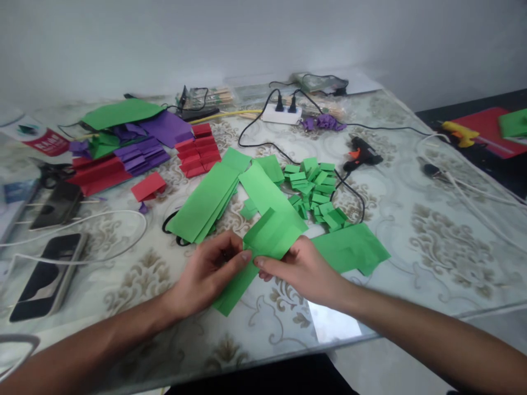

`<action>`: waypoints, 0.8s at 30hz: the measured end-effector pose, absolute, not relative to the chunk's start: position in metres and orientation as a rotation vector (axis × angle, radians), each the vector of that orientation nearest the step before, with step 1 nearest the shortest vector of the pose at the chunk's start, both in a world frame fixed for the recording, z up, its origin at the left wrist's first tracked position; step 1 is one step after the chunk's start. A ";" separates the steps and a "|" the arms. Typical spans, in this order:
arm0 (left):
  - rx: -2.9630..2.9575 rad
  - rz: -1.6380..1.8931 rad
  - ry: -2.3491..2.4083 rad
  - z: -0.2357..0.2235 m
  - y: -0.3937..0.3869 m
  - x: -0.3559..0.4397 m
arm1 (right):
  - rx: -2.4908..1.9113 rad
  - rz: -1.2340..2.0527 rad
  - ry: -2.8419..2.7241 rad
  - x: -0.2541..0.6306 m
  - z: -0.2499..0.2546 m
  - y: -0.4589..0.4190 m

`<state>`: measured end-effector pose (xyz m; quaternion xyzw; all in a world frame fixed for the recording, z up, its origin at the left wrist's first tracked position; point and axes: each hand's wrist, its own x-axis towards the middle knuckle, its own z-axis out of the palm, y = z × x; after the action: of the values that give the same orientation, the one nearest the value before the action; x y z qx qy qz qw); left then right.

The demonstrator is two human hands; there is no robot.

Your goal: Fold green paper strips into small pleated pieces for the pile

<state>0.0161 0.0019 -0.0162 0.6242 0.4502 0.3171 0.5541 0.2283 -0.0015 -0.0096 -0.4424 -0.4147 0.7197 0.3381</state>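
At the near side of the table [393,200], right between the two hands, we have it: a strip of green paper [269,237], out in front of the person! And look at the line of it: the long axis runs on a slant, one narrow end pointing down to the left toward the near edge, the other angled away, up to the right. Creases cross it close to the thumbs. Left hand [214,270]: the grip is clamped on the paper, thumb on top. Right hand [308,270]: clamped on it too, thumb over the face, fingers underneath, the two thumb tips near each other around the middle!

Just beyond lies a flat green strip [263,189], slanting the other way, far left to near right. To its left, a fanned stack of green strips [202,204] leans much like the held one. Over on the right, what a heap of small folded green pieces [307,184]! Close by the right hand, a green sheet [354,247] lies on the table, and farther back sits a black glue gun [366,155], orange part showing.
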 end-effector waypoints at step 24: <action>1.705 0.684 1.101 -0.007 0.006 0.015 | -1.184 1.883 -1.155 0.228 -0.012 -0.005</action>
<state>0.0145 0.0062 -0.0068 0.6985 0.4512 0.2803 0.4795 0.2281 -0.0051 -0.0121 -0.4487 -0.4380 0.7136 0.3124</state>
